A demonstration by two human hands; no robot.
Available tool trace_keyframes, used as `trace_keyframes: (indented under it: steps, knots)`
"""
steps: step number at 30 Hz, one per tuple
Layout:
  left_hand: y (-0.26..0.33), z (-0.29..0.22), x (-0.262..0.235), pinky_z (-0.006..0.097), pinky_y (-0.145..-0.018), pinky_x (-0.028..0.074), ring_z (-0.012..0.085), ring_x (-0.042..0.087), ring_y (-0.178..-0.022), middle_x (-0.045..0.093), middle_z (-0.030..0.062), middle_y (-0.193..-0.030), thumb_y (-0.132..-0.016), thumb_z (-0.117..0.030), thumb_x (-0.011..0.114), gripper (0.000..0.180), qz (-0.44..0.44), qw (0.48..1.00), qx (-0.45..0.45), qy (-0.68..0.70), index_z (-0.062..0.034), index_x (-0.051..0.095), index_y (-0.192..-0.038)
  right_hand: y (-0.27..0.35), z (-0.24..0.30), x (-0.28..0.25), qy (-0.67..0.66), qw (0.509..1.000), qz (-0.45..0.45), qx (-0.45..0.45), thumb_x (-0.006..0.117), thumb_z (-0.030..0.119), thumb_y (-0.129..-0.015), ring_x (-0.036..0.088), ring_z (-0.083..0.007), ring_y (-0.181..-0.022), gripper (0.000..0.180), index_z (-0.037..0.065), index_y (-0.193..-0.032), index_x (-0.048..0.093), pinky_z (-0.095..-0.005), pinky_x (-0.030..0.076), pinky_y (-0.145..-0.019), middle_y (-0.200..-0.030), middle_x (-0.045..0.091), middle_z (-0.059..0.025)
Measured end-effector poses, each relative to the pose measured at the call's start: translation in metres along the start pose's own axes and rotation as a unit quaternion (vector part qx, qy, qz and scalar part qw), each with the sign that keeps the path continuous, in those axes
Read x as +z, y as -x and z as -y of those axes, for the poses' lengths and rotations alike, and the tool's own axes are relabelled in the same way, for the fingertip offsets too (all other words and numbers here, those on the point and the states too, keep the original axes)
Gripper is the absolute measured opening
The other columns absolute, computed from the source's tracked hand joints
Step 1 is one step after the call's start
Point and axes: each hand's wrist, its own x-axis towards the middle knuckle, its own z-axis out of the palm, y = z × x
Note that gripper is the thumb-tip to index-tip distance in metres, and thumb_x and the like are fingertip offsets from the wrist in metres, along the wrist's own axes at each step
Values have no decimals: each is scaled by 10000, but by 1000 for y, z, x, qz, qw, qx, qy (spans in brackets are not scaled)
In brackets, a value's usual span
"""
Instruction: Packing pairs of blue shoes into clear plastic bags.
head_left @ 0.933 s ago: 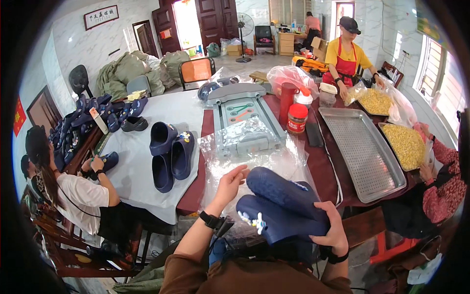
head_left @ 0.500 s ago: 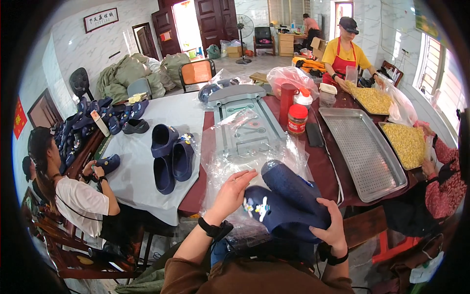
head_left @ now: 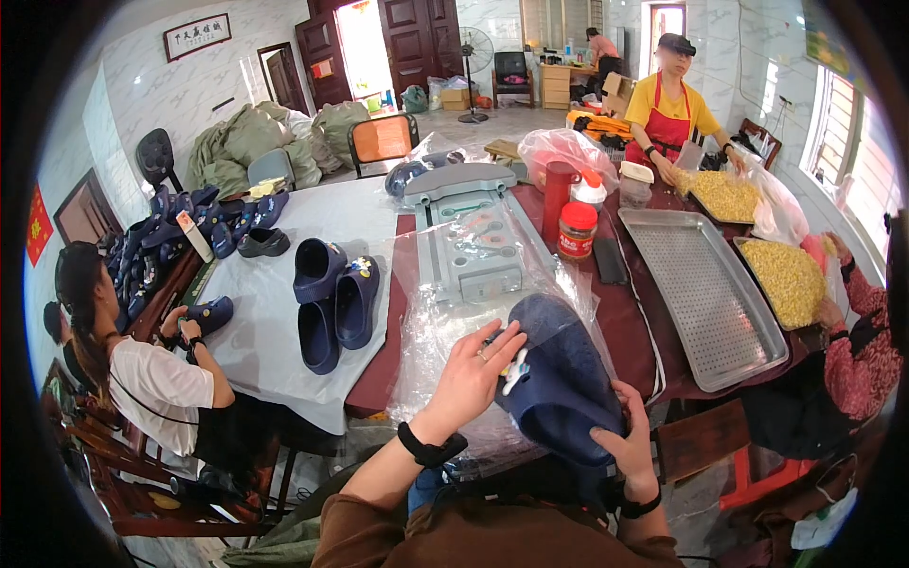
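A pair of dark blue clogs (head_left: 568,398), with a white charm on the upper, is laid together in front of me, toes pointing away. My right hand (head_left: 625,437) grips them at the heel end, thumb over the rim. Against the left side, near the charm, lies my left hand (head_left: 471,379), fingers stretched out. A clear plastic bag (head_left: 436,331) spreads on the table under and beyond the clogs, and its film seems to cover their toes. How far the clogs are inside it, I cannot tell.
Other blue clogs (head_left: 336,298) stand on the white sheet to the left. A grey plastic case (head_left: 483,232) lies ahead, beside a red-lidded jar (head_left: 576,230) and a phone (head_left: 609,260). A perforated metal tray (head_left: 705,293) is on the right. Co-workers sit at both sides.
The clogs have turned and pressed closer together, with one charm now covered. My left hand has shifted right onto them. My right hand has moved slightly left and down with the heels.
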Motion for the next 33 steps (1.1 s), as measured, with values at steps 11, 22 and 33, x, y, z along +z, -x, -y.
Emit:
trace_keyframes:
  steps: [11,22,33]
  knots:
    - [6,-13,-6,431,-1100,456,358,521,-1352,573,121,-1488,-805,144,526,645,-7,997,-4,83,-71,593,-1410,1,2,11,-102,992,-27,67,764,110,-778,583,-169,-1025,776,58,-1468,414,-303,467,-939,-1123,560,-86]
    - [1,-27,-19,428,-1080,468,368,541,-1328,585,141,-1473,-834,82,614,574,-41,996,-2,73,-59,609,-1391,2,-3,14,172,977,-78,-98,804,103,-670,545,-328,-1228,791,19,-1396,503,-412,405,-1093,-1294,552,-179]
    - [8,-45,-9,442,-1056,460,324,528,-1354,575,72,-1498,-855,-11,651,508,48,991,76,94,-83,643,-1358,5,6,27,233,962,-53,-130,836,155,-641,584,-352,-1173,813,11,-1373,515,-429,461,-1025,-1242,575,-189]
